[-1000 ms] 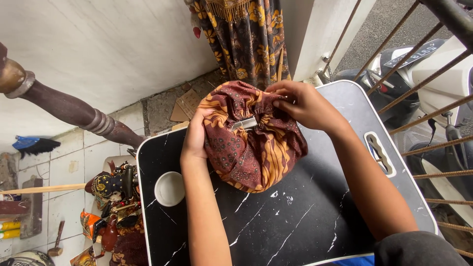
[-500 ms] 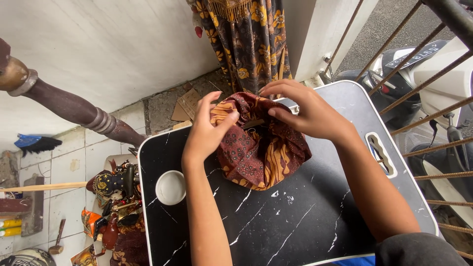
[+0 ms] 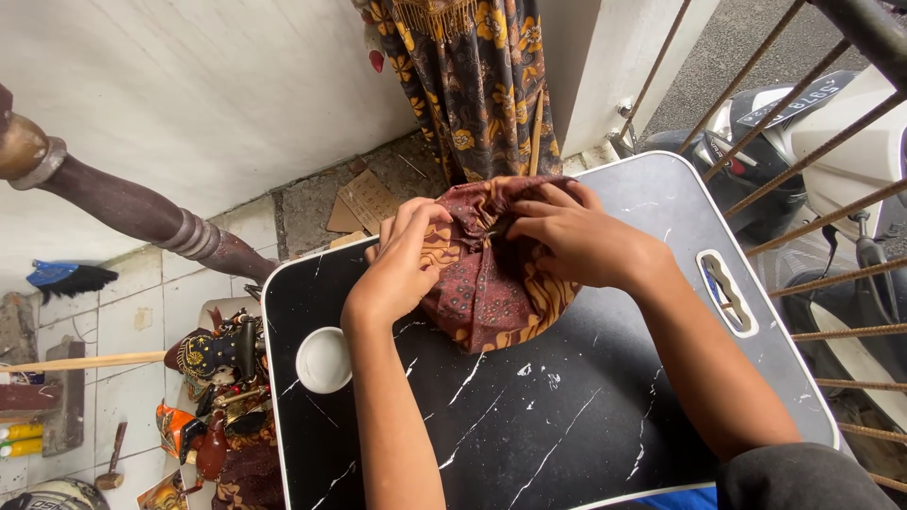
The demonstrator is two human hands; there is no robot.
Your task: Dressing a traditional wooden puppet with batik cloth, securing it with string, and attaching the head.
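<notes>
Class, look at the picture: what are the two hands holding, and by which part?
Both the left hand and right hand grip the patterned cloth bundle at its gathered top edge.

left hand: palm down, fingers curled, pinching | right hand: palm down, fingers bent inward, gripping | forearms: bare, extended forward, converging | hands near each other

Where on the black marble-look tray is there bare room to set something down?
The near half of the tray is bare, between the forearms and the front edge. Right of the right hand, a strip runs to the handle slot. The far edge is crowded: both hands, left, grip the batik cloth.
</notes>
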